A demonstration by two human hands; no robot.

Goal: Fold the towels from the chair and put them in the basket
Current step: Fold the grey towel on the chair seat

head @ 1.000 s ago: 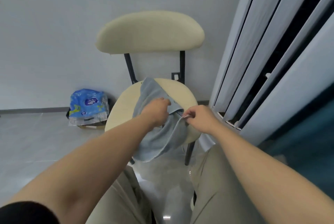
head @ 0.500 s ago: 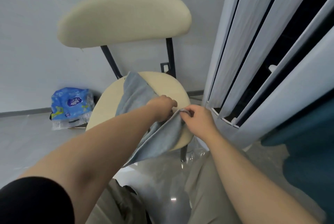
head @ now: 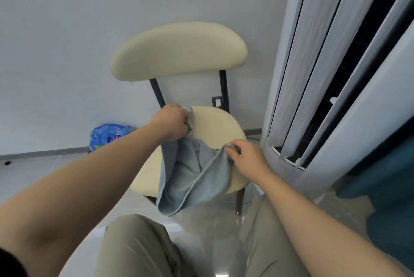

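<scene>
We note: grey-blue towel [head: 190,178] draped on chair [head: 215,126] seat, lower end drooping past seat's front edge. Our left grip [head: 171,123] at seat's back-left rim, fingers curled, pinching one towel corner. Our right grip [head: 248,160] over seat's front-right side, fingertips pinching other corner. Towel sags between both grips. Blue packet [head: 107,136] left of chair. Pale pleated panels [head: 313,75] right of chair.
</scene>
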